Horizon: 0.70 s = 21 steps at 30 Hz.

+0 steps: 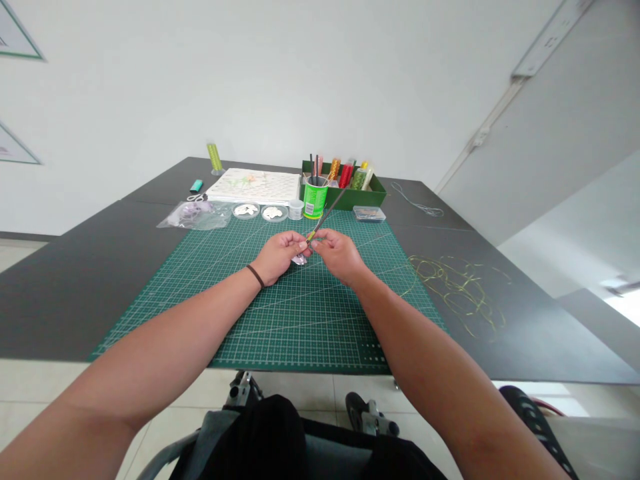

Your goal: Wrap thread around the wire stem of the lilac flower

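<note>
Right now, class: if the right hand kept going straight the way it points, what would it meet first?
From the right hand, probably the left hand, though depth is unclear from this view.

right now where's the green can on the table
In the head view, the green can stands beyond the far edge of the cutting mat, against the front of the green tray, with a small clear plastic cup just to its left.
</note>
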Available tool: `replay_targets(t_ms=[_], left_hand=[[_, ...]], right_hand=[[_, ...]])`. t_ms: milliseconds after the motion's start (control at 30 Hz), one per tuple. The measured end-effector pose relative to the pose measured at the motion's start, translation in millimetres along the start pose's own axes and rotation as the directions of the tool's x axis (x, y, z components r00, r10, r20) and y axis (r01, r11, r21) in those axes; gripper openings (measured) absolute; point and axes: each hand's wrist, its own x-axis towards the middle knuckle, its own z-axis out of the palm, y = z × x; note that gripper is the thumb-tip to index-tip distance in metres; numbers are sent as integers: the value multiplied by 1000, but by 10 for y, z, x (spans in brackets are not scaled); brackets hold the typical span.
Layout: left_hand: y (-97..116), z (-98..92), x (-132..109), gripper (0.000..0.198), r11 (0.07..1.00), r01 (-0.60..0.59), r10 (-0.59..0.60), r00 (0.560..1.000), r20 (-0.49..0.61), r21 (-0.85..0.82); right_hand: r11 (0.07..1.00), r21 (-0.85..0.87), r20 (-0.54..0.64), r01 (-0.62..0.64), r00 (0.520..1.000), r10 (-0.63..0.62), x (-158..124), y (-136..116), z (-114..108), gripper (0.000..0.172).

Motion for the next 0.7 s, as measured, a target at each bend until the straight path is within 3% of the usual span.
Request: replay_targets(t_ms=[300, 500, 700], left_hand=[[-16, -9, -1, 27, 994, 12, -5, 998, 67, -105], [15, 3, -21, 38, 969, 110, -83, 988, 126, -220], [45, 12, -34, 35, 958, 137, -102, 984, 148, -252]], right_hand=[[999, 34, 23, -14, 1000, 14, -10, -29, -1, 28], [995, 93, -1, -20, 1000, 20, 16, 45, 1, 30], [988, 154, 3, -22, 1000, 22, 25, 79, -2, 27]])
